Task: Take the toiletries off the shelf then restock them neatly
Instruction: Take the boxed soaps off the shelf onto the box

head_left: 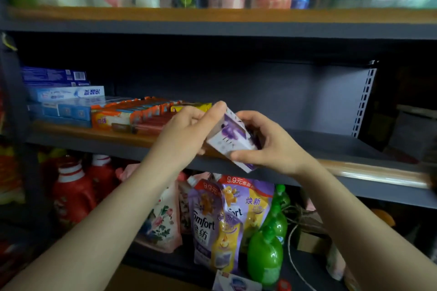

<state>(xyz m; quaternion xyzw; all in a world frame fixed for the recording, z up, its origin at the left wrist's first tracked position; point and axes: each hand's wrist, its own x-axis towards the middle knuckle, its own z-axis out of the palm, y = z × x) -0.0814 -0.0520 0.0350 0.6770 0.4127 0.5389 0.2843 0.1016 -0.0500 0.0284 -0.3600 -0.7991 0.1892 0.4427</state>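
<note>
risk of a slip: both hands pinch the purple box (230, 140) tilted over the shelf edge (354, 168), left hand (186, 132) and right hand (272, 142) fingers curled round it; it seems just right of the stacked boxes (132, 116).

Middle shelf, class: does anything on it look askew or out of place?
Yes. The boxes crowd the middle shelf at its left end only; the right lies bare. The purple-and-white box is tilted, held above the front edge by the left hand and right hand.
</note>
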